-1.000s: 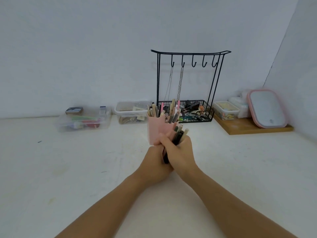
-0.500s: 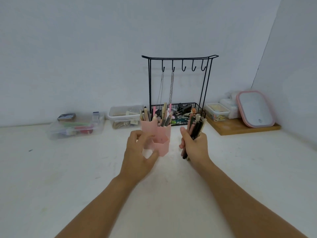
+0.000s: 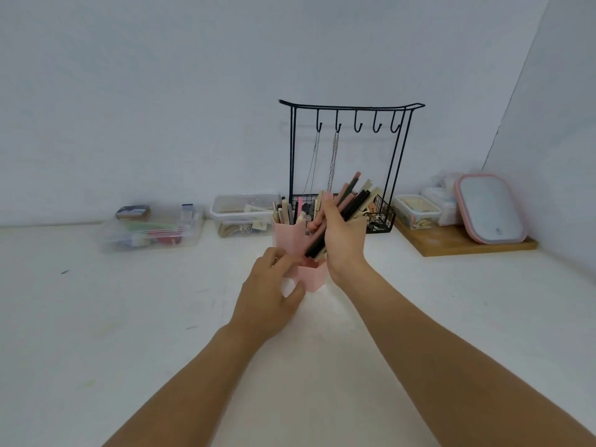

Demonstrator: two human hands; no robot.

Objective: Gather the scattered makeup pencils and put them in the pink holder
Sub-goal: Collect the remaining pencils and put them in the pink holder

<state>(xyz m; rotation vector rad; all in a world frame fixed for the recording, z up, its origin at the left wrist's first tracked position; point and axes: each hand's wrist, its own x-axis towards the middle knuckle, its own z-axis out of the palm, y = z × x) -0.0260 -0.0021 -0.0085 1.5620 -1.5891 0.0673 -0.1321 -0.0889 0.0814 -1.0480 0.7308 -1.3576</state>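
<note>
The pink holder (image 3: 290, 240) stands on the white table at centre, with several pencils upright in its tall back compartment. My left hand (image 3: 274, 285) grips its lower front part from the left, thumb and fingers curled round the low compartment (image 3: 311, 279). My right hand (image 3: 342, 240) holds a bundle of makeup pencils (image 3: 350, 198), black, pink and cream, tilted up to the right. The bundle's lower ends hang just above the holder's front compartment.
A black wire jewellery stand (image 3: 350, 162) with hanging chains rises right behind the holder. Clear plastic boxes (image 3: 151, 229) (image 3: 243, 214) line the wall to the left. A wooden board (image 3: 458, 241) with a pink-rimmed mirror (image 3: 488, 208) and small containers sits at right.
My right hand has lifted the pencil bundle up and leftward, over the holder. My left hand has closed further on the holder's front.
</note>
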